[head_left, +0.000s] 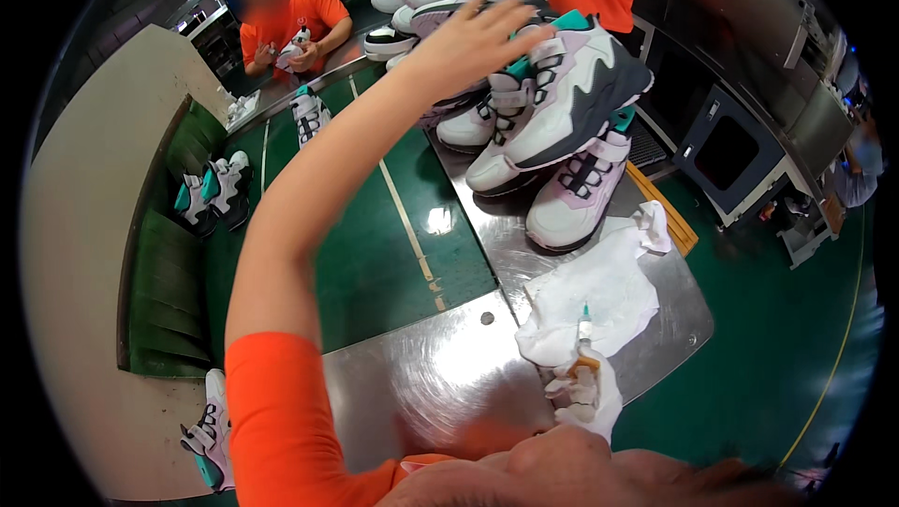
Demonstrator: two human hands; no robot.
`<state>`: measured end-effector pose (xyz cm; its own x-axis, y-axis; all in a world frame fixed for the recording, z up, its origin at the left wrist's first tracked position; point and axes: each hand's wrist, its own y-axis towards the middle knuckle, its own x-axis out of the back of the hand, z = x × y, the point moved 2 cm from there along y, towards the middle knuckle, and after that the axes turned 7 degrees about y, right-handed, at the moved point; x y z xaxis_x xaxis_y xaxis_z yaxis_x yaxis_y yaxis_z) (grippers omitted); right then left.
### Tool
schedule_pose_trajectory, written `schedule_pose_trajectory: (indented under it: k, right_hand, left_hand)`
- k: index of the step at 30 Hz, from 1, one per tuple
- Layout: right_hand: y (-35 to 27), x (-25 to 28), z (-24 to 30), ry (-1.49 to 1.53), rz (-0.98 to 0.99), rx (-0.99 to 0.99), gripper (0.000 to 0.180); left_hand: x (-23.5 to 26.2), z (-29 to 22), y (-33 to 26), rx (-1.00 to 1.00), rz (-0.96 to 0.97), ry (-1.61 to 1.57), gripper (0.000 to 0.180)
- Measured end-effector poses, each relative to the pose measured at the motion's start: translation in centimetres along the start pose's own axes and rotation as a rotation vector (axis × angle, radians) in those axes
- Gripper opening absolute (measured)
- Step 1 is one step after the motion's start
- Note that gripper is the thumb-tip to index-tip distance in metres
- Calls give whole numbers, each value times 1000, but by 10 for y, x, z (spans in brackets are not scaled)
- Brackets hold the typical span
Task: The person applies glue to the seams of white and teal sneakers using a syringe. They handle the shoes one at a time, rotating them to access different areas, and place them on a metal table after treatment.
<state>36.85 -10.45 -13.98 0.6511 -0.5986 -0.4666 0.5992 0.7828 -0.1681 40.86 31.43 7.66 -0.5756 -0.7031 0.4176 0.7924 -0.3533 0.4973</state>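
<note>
Metal worktop (426, 357): shoes (576, 86) heaped at its far end, apparently to save room; left hand (482, 36) over them, grip loose, contact unclear; right hand unseen; cloth (613, 287) under green-tipped tube (585, 328), perhaps against drips.

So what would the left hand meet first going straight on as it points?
The left hand would probably meet the teal collar of the tilted white shoe on the right, though depth is unclear.

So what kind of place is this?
Probably a shoe factory: matching sneakers are piled on a metal table, a green belt-like surface carries more, and another person in orange holds what looks like a shoe.
</note>
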Motion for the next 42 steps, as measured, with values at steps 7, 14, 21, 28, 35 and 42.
schedule_pose_trajectory:
  k: [7,14,21,28,35,42]
  right_hand:
    - [-4,-7,11,-436,96,154,79]
    - [-2,-12,30,-572,95,332,77]
    - [10,-13,17,-588,45,424,73]
    - [9,-23,13,-336,36,311,61]
    - [1,-23,29,-523,101,261,60]
    - [-9,-26,63,-726,237,17,58]
  left_hand:
    - [-38,-8,59,-419,20,10,58]
    - [30,3,69,-535,238,31,57]
    - [187,-11,2,-357,554,140,57]
    - [360,-103,-142,-254,1073,-272,52]
    - [454,-159,-224,199,914,-222,67]
    - [471,-188,-256,597,633,-373,52]
